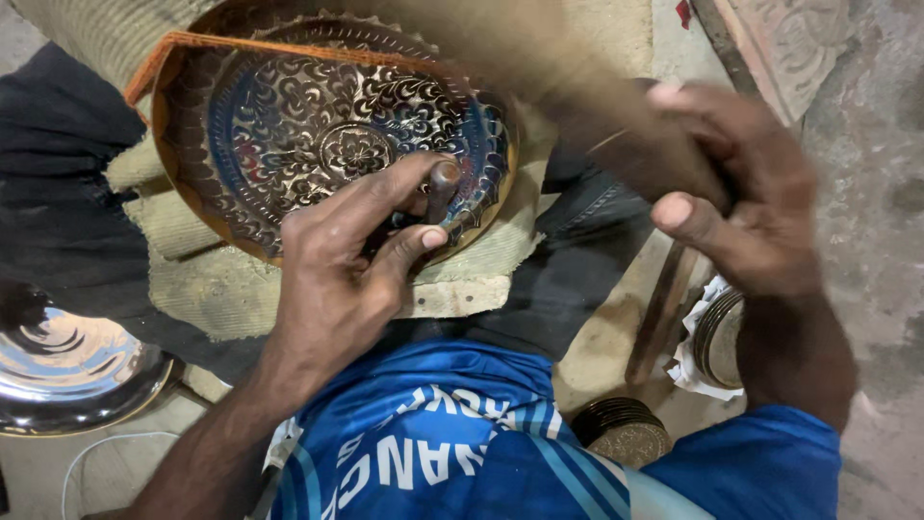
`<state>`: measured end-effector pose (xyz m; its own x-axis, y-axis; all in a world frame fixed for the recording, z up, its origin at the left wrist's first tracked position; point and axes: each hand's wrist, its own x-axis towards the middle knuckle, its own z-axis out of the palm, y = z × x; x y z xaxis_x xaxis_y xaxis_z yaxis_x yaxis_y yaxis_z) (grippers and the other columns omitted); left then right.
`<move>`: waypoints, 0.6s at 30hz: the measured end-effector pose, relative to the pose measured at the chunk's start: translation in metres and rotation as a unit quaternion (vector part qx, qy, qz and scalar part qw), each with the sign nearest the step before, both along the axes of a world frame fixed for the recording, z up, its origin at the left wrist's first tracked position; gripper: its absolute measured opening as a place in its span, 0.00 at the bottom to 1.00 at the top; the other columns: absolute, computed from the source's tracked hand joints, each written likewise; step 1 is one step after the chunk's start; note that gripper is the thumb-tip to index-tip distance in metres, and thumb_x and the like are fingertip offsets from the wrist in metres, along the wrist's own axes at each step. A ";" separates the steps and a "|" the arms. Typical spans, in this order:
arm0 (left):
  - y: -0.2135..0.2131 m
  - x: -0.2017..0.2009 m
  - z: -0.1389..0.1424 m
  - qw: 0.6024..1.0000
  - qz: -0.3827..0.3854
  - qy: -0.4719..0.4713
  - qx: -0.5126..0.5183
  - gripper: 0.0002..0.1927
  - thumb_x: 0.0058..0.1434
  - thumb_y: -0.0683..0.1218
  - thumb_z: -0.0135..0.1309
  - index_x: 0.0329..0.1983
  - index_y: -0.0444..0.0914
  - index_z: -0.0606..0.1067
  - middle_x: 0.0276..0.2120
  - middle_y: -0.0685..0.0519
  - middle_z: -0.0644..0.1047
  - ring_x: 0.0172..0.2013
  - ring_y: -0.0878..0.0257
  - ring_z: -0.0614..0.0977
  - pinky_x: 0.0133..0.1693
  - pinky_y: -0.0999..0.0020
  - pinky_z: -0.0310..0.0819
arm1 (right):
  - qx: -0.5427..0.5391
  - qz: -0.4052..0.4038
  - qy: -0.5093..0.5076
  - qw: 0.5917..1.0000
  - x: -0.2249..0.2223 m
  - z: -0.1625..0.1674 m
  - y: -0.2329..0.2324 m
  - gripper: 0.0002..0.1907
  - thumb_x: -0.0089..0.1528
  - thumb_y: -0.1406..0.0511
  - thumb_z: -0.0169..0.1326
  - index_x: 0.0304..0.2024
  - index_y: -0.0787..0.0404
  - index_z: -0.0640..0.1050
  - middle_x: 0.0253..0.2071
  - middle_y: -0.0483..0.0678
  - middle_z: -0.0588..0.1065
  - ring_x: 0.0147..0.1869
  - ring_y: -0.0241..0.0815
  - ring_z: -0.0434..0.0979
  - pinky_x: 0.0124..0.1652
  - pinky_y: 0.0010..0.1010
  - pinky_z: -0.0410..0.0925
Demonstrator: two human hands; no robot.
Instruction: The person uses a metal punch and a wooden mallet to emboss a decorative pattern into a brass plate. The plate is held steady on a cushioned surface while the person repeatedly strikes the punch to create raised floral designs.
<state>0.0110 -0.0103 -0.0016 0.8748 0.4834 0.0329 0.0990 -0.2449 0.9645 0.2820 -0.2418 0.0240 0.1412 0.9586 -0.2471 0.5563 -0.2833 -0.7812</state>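
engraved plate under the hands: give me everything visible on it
The engraved plate is round and shallow, metal-looking, with a copper-coloured rim and dense floral scrollwork in dark blue around a central rosette. It lies tilted on a coarse cloth pad over the person's lap. The left hand rests on its lower edge, holding a small punch upright against the pattern. Its top right is hidden by motion blur.

Floor (866, 241): bare grey concrete, stained and rough, seen at right. Coarse woven mat (221, 289) spread beneath the work area. Shiny metal bowl (67, 371) at lower left reflects overhead light. Stack of metal discs (621, 433) on the ground.
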 end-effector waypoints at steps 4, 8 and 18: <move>0.002 0.002 -0.011 0.999 -0.010 0.004 0.041 0.16 0.64 0.38 0.64 0.55 0.37 0.78 0.47 0.46 0.83 0.43 0.60 0.88 0.42 0.67 0.86 | -0.030 -0.015 0.019 0.999 -0.008 0.005 0.003 0.35 0.61 0.60 0.62 0.70 0.58 0.70 0.35 0.45 0.79 0.29 0.33 0.76 0.34 0.28 0.71; 0.002 -0.002 -0.013 0.999 -0.016 0.029 0.025 0.16 0.63 0.38 0.64 0.54 0.36 0.78 0.45 0.47 0.84 0.42 0.60 0.88 0.41 0.67 0.86 | 0.022 -0.020 0.029 0.999 -0.020 0.012 0.010 0.32 0.63 0.61 0.61 0.69 0.62 0.70 0.41 0.49 0.80 0.32 0.34 0.78 0.35 0.28 0.71; 0.001 0.006 0.002 1.000 -0.005 -0.001 -0.019 0.25 0.59 0.36 0.63 0.61 0.33 0.75 0.50 0.45 0.83 0.42 0.61 0.86 0.41 0.67 0.84 | 0.237 -0.139 0.033 0.961 -0.021 0.024 0.031 0.28 0.67 0.61 0.64 0.65 0.60 0.69 0.53 0.50 0.76 0.44 0.35 0.80 0.42 0.21 0.75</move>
<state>0.0174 -0.0091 0.0003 0.8794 0.4757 0.0171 0.0943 -0.2094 0.9733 0.2608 -0.2112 0.0478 0.4069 0.8933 0.1911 0.4552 -0.0169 -0.8902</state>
